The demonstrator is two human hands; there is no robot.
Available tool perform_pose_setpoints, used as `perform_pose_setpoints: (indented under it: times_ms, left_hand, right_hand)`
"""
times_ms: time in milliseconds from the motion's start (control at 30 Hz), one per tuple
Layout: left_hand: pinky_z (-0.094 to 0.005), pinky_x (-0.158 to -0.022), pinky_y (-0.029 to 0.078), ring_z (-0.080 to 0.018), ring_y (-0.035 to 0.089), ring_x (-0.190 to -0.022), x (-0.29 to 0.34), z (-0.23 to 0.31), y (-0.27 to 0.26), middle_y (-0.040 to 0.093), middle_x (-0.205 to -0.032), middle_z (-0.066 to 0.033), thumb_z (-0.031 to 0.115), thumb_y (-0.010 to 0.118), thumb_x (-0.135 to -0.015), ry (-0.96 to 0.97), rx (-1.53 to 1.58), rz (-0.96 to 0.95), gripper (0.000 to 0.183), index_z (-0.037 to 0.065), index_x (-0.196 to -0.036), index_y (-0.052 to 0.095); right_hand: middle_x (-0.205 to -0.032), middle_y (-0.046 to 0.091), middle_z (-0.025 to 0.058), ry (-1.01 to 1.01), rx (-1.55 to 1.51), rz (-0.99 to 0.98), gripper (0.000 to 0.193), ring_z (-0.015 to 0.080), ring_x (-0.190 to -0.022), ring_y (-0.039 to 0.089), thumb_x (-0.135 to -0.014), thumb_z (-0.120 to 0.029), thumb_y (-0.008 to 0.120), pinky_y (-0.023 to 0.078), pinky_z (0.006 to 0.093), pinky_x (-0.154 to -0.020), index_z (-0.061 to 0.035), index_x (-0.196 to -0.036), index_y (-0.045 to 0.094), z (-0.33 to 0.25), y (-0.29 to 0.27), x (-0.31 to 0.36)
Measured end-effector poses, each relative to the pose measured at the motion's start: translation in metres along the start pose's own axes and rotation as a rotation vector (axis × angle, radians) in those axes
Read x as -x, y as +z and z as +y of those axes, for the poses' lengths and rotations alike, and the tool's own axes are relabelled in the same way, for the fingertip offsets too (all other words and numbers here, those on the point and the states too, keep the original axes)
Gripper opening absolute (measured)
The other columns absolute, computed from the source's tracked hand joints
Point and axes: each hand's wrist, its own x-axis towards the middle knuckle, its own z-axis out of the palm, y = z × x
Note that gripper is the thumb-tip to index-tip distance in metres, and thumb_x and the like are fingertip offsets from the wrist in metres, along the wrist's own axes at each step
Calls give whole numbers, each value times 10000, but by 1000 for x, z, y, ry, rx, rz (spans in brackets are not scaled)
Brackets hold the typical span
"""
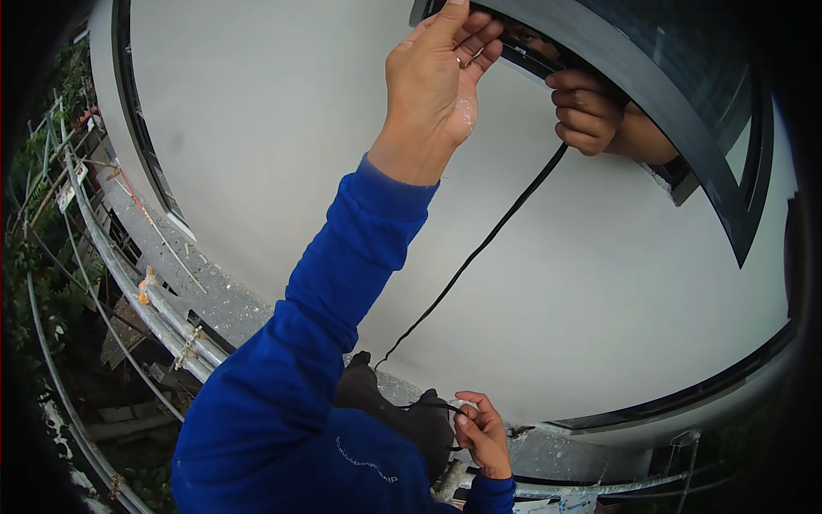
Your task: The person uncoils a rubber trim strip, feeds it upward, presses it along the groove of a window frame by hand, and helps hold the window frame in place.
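Observation:
My left hand (441,77) is raised to the dark window frame (616,51), its fingers bent against the frame's lower edge where a black rubber strip (479,248) starts. Whether the fingers pinch the strip is hidden. Another person's hand (586,111) reaches out from inside the window and grips the same strip just to the right. From there the strip hangs down diagonally across the white wall (282,128) to my right hand (484,433), which holds a loop of it low down beside a black pouch (402,415) at my waist.
Grey scaffold tubes (163,308) and a speckled ledge run along the wall's foot at the left. Green plants (34,248) and ground lie far below. A second dark frame (145,146) edges the wall on the left, and another (685,398) at the lower right.

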Motion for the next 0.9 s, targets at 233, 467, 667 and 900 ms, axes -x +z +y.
perform_pose_setpoints:
  times_ms: [233,467,667,900]
  left_hand:
    - [-315,-863,502,-172,609,-901,4,-23,10,620,-898,-63,152,683,-937,0,-5,-10,140,40,-962,604]
    - [-322,-833,500,-174,614,-836,8,-22,24,626,-866,-67,123,654,-947,68,60,1,101,33,-943,609]
    - [-432,-989,492,-249,575,-1027,15,-29,13,575,-1061,-125,218,572,-1005,139,10,-51,269,-21,-1113,513]
    - [-426,-1132,398,-252,480,-1172,13,-30,22,499,-1155,-127,160,506,-1023,16,233,-87,222,7,-1180,471]
  right_hand:
    - [-779,542,-38,23,-43,-32,392,27,-528,377,-930,-28,625,252,204,-479,-45,-1298,492,-1,-5,-1]
    - [-753,503,-47,37,-35,-48,385,26,-533,375,-930,-28,628,249,204,-477,-39,-1290,490,-2,-2,1]
    - [-742,460,-47,39,-15,-76,383,22,-524,340,-935,-50,630,233,198,-467,-32,-1288,482,-1,-1,-5]
    - [-768,500,-51,37,-13,-80,381,22,-547,359,-932,-27,629,233,204,-482,-51,-1286,493,-3,1,2]
